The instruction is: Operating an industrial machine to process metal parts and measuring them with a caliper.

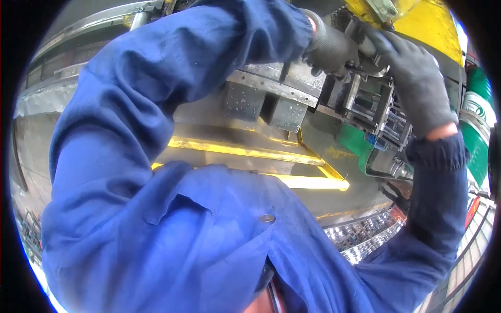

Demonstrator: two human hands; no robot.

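Observation:
Both arms, in blue sleeves, are raised to a machine at the top right. My left hand [334, 49], in a dark grey glove, is closed with curled fingers; whatever is inside them is hidden. Beside it a grey metal cylindrical part [367, 48] sits between the two hands. My right hand [420, 78], gloved alike, reaches in from the right. Its fingers bend over the metal part, and their tips are partly hidden against the dark machinery.
Below the hands are a steel block [287, 112] and a metal roller frame [370, 107]. A yellow rail frame [250, 151] runs beneath. A yellow panel [430, 28] hangs at the upper right, near a green cylinder [476, 141]. Small metal parts [365, 232] lie lower right.

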